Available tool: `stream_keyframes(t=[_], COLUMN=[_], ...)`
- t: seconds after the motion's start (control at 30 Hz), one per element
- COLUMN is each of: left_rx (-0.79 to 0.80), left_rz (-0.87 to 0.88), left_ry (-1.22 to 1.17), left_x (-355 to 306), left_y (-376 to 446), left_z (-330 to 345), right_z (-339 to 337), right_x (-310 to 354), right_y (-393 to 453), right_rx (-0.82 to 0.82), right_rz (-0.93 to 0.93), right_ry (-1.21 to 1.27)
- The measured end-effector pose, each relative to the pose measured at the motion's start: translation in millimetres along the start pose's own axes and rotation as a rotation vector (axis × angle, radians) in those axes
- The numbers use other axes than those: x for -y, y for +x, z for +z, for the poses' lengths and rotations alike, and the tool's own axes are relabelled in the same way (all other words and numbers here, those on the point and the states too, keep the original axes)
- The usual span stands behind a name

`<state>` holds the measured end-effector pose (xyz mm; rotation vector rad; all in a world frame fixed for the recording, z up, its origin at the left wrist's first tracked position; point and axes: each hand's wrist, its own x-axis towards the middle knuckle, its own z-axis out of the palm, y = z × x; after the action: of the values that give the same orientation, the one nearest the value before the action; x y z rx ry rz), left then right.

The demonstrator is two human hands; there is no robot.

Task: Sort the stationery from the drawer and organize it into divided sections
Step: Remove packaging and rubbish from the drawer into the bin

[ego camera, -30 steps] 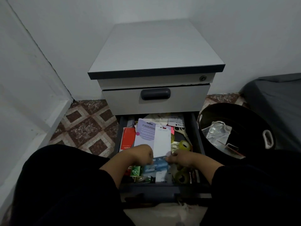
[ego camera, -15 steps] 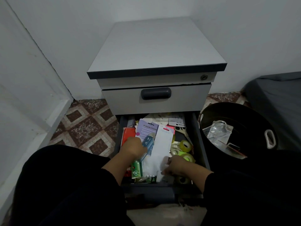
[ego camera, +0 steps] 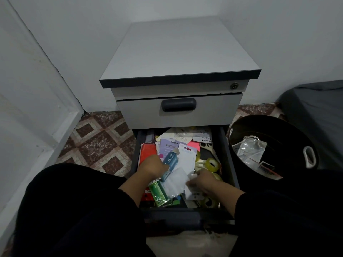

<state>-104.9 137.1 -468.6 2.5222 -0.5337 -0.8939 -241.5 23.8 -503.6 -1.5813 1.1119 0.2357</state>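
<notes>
Where hands (ego camera: 151, 166) dig, perhaps tape (ego camera: 212, 164).

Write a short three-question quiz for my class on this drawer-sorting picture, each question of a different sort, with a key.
1. True or false: the upper drawer of the cabinet is pulled open.
2. Which item does the left hand hold? A) blue packet B) scissors C) tape roll
3. Fill in: to the right of the open lower drawer stands a black ____ with clear plastic packaging inside.

Key: 1 false, only the lower one is open. 2 A. 3 bin. The right hand meanwhile pinches a small white card.
</notes>
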Motion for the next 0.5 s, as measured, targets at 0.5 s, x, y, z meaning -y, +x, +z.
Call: stream_keyframes(t=[0.5], left_rx=[-0.09], left_rz=[0.122], left_ry=[-0.234], left_x=[-23.4], left_y=[-12.0], left_z=[-1.5], right_z=[-61.1], right_x=[22.6], right_y=[16.0], right_rx=[-0.281], right_rz=[-0.163], right_ry=[0.225])
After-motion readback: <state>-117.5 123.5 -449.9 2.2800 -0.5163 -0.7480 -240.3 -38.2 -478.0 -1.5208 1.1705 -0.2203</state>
